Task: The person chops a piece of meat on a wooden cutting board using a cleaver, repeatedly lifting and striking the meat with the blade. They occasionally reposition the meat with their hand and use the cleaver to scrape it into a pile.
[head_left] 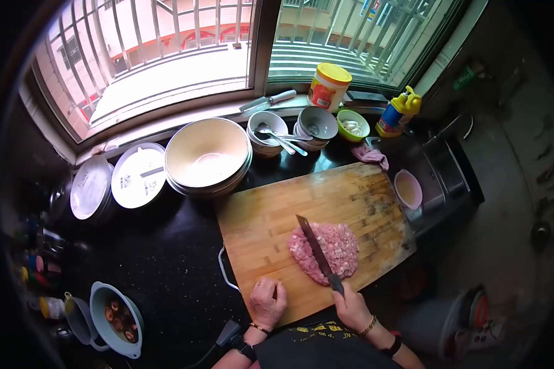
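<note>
My right hand [352, 309] is wrapped round the dark handle of a cleaver [317, 251]. The blade stands edge down in a flat mound of minced meat [337, 246], left of the mound's middle. Under the meat lies a wooden cutting board [261, 215], darkly stained along its right side. My left hand [267, 303] rests as a loose fist on the board's near left corner, apart from the meat, with nothing visible in it.
Stacked bowls [208, 154], plates [138, 175] and smaller bowls with spoons [268, 132] line the window side. A sink [428, 169] with a pink bowl [408, 189] is at right. Mushrooms soak in a blue basin [98, 307] at lower left.
</note>
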### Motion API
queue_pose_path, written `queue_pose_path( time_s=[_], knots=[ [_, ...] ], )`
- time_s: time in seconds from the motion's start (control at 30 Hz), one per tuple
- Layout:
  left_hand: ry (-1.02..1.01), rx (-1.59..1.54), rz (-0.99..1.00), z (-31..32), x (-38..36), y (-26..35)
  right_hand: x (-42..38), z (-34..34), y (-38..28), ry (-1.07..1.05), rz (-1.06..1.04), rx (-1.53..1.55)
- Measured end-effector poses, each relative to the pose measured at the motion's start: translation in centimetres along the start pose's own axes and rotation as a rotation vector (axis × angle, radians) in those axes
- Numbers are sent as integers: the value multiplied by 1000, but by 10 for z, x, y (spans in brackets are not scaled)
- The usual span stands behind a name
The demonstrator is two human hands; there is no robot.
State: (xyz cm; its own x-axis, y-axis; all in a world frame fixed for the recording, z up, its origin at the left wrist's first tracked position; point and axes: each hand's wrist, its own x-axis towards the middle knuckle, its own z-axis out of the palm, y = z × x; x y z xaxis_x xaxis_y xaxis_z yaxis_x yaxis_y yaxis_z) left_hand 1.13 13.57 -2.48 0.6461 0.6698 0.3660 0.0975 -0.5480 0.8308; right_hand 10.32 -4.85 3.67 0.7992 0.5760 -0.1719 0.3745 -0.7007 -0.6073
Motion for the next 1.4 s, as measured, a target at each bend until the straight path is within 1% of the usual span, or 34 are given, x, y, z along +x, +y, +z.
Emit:
queue_pose_path(
  time_s=[0.03,0.07,0.13,0.17,0.2,0.27,0.3,0.33,0.4,0.43,0.47,0.5,0.53,0.6,0.63,0.67,0.73,0.77,0.8,0.87,0.9,0.93,1.0,1.03,1.07,1.13,1.17,1.23,1.27,1.33,1.4],
  knots=[
    [-1,0,7,-2,-1,-1,-1,-1,1,-8,34,-1],
    [14,6,8,-2,2,-2,6,-13,-5,-12,18,-1],
    [-19,10,-15,-4,-1,0,-2,-44,-27,-143,95,145],
    [-20,3,-12,-2,0,1,-5,-53,-36,-54,-1,180],
    [-18,5,-15,-2,1,1,-10,-57,-43,-53,2,177],
    [-19,11,-17,-3,0,1,-19,-56,-53,111,-54,362],
    [-12,6,-14,-3,0,0,-21,-34,-31,172,-77,338],
    [-3,-2,-11,-2,0,0,-16,-20,-24,170,-55,244],
    [-8,3,4,-2,-1,-1,-1,-6,0,-89,28,-34],
    [-5,12,21,-3,0,-2,1,-14,-7,-90,21,-32],
    [4,19,18,-3,1,-2,3,-30,-22,-128,36,52],
    [-12,19,-13,-5,-1,0,-4,-41,-34,-163,68,139],
    [-23,13,-39,-4,-1,2,-11,-48,-41,-160,71,137],
    [-20,12,-23,-2,-1,0,-20,-58,-53,23,-108,234],
    [-15,15,-5,-2,-1,-2,-23,-55,-55,82,-142,299],
    [-16,14,-4,-3,0,-1,-24,-47,-48,84,-142,299],
    [-11,7,-11,-3,0,0,-17,-17,-17,10,-26,104],
    [-12,8,-11,-3,-1,1,-8,-13,-7,-148,49,-44],
    [-19,2,-8,-5,-1,2,-11,-17,-5,-148,48,-40],
    [-17,4,-10,-6,-1,1,-11,-44,-32,-192,68,130],
    [-23,10,-21,-6,-1,2,-14,-52,-40,-139,-2,167],
    [-23,14,-28,-4,1,2,-16,-55,-43,-135,0,164],
    [-25,8,-26,-2,-1,0,-23,-52,-48,27,-172,263],
    [-21,5,-23,-2,-1,-1,-24,-39,-36,56,-166,294],
    [-21,4,-22,-2,0,0,-19,-23,-25,113,-227,161],
    [-5,10,-11,-3,0,0,-5,-8,-10,-173,2,-97],
    [1,14,-9,-3,2,0,-4,-10,-12,-173,-6,-95],
    [-3,-13,-7,-4,-1,0,-8,-26,-23,-164,-28,34],
    [-6,-15,-8,-4,-1,0,-13,-34,-33,-164,-24,33],
    [-29,30,-27,-4,-1,0,-19,-46,-52,-31,-117,189],
    [-25,19,-21,-3,-1,-1,-22,-35,-39,-29,-115,221]
  ],
)
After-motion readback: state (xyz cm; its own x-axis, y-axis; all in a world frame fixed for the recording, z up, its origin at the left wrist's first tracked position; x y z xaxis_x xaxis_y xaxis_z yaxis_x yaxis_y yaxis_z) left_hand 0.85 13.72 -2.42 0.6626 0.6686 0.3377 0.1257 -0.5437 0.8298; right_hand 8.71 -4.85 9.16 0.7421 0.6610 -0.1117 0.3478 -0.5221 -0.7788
